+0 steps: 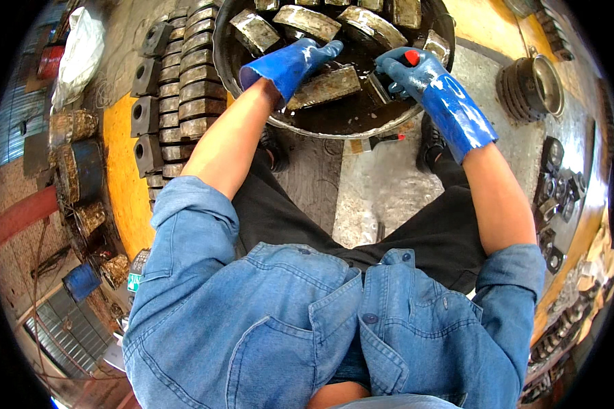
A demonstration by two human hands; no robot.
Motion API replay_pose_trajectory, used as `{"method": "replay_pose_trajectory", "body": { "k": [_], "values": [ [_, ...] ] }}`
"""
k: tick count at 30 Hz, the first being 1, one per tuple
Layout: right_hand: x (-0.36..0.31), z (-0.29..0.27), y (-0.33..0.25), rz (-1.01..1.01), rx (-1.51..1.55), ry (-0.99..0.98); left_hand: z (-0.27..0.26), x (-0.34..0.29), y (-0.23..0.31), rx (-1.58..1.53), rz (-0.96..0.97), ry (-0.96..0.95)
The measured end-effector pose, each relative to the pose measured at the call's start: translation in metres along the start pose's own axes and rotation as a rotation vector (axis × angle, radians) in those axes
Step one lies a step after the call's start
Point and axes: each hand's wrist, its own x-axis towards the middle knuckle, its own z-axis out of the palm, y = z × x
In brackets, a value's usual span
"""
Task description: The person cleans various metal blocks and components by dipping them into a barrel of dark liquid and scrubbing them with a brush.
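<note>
In front of me is a wide round metal basin [300, 127] holding dark liquid and several wet metal blocks. My left hand [312, 56], in a blue rubber glove, is over the basin with its fingers stretched to the right. Just below it lies a rough rectangular metal block [325, 88]; whether the fingers touch it I cannot tell. My right hand [411, 71], gloved the same way, is closed around a red-ended tool [412, 57] at the basin's right side. The tool's working end is mostly hidden. A curved metal block [307, 23] sits farther back in the liquid.
Stacked metal blocks [201, 75] stand in rows left of the basin, beside dark blocks with round holes [145, 116]. Metal rings [531, 87] are piled at the right, with small dark parts [554, 191] nearer. A small red-ended tool [389, 138] lies on the floor below the basin.
</note>
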Motion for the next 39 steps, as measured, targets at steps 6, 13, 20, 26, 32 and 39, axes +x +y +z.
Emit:
{"method": "replay_pose_trajectory", "body": {
  "k": [6,13,20,26,32,39],
  "values": [
    [0.006,0.024,0.009,0.015,0.027,-0.001,0.002,-0.001,0.012,0.209,-0.048,-0.024],
    [0.013,0.034,0.025,0.045,0.066,0.040,0.010,0.005,-0.026,0.572,0.239,-0.040],
    [0.015,0.037,0.011,0.109,0.038,0.021,0.041,-0.038,-0.019,0.912,0.352,0.196],
    [0.015,0.032,0.009,0.075,0.037,0.013,0.046,-0.030,-0.009,0.921,0.227,0.164],
    [0.014,0.026,0.010,0.007,0.044,-0.008,0.032,-0.009,-0.004,0.745,-0.022,0.086],
    [0.002,0.033,0.013,-0.279,-0.262,-0.137,0.009,0.014,-0.053,0.607,-0.046,0.195]
  ]
}}
